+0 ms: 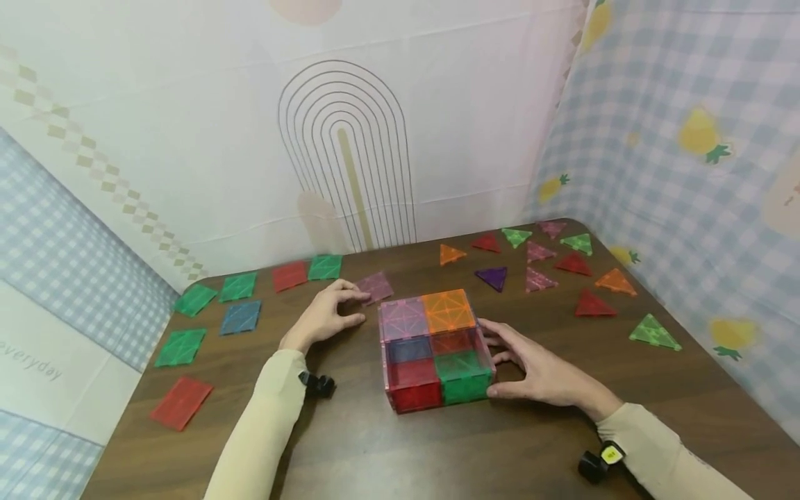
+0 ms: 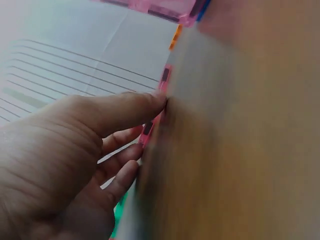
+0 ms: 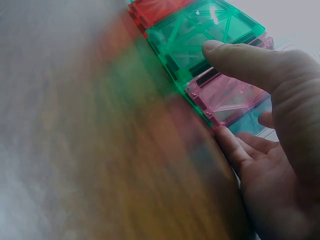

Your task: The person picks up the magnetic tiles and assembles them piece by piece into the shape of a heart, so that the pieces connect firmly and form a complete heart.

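A box of see-through magnetic tiles [image 1: 467,385] stands mid-table. Its front wall is red and green; a purple-pink tile [image 1: 403,318] and an orange tile [image 1: 450,310] cover the back half of its top. The front half is uncovered. My right hand [image 1: 534,368] holds the box's right front corner, thumb at the green front tile [image 3: 200,37], fingers along the pink side tile [image 3: 227,97]. Behind and left of the box lies a flat pink square tile [image 1: 376,287]. My left hand [image 1: 328,312] reaches to this tile, its fingertips at the left edge and the thumb apart.
Green, red and blue square tiles lie at the left, among them a blue one [image 1: 240,317] and a red one [image 1: 182,403]. Several triangle tiles are spread at the back right, including a purple one [image 1: 492,278]. Printed cloth [image 1: 469,125] hangs behind the table.
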`<control>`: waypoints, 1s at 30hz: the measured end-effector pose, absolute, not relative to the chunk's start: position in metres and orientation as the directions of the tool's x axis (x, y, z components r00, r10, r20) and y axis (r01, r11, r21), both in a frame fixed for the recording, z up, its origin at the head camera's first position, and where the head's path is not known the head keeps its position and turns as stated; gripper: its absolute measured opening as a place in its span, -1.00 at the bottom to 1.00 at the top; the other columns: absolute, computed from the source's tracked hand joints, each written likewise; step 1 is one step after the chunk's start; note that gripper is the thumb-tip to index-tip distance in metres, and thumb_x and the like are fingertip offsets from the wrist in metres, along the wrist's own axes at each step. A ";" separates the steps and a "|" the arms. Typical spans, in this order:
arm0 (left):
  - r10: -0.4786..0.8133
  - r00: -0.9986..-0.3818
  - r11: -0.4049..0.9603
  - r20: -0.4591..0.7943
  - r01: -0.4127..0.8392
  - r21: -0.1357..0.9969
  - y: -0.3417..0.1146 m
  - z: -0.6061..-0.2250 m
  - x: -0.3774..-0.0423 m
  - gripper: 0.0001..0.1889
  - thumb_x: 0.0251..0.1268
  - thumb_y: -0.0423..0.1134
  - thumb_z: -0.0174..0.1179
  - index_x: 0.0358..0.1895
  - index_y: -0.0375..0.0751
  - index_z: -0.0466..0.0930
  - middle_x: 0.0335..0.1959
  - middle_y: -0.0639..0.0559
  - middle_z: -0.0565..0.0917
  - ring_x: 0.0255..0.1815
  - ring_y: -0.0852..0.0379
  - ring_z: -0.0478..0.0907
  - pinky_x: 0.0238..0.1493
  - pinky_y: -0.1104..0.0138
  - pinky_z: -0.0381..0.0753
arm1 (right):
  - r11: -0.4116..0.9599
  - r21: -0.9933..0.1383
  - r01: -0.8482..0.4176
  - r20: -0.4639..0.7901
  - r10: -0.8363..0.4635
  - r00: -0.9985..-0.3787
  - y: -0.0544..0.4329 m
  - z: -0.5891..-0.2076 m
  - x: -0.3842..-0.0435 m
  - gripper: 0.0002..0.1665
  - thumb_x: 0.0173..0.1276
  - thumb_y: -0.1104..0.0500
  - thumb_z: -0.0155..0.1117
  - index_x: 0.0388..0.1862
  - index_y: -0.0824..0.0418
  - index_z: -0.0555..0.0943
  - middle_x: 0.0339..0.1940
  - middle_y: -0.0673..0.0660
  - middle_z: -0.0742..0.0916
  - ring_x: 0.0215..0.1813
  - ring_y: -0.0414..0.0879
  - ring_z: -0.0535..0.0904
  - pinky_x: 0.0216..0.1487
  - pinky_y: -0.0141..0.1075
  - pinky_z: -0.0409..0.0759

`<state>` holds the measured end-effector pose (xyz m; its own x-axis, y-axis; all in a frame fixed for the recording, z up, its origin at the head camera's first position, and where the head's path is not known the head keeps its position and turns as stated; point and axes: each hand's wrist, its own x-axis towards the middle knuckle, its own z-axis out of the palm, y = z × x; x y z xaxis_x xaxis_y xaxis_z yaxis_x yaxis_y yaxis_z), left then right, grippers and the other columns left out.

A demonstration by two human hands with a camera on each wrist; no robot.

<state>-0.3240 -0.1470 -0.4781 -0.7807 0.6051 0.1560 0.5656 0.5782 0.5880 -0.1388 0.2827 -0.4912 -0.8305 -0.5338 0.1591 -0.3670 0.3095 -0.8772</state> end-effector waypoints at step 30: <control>0.541 -0.749 0.375 0.382 0.621 0.688 -0.142 -0.402 -0.234 -0.39 -0.06 -0.16 0.80 -0.03 -0.03 0.55 0.19 0.21 0.79 0.13 0.10 0.70 0.23 0.03 0.70 | 0.328 -0.877 -0.352 0.143 -0.521 -0.842 0.281 -0.493 -0.140 0.26 0.48 0.11 0.63 0.89 -0.04 0.00 0.76 0.23 0.34 0.60 -0.02 0.47 0.44 -0.30 0.61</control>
<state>-0.2341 -0.1423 -0.4023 -0.7493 0.5407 0.3824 0.6215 0.3746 0.6880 -0.1398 0.2813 -0.4929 -0.8416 -0.5207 0.1431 -0.3521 0.3281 -0.8766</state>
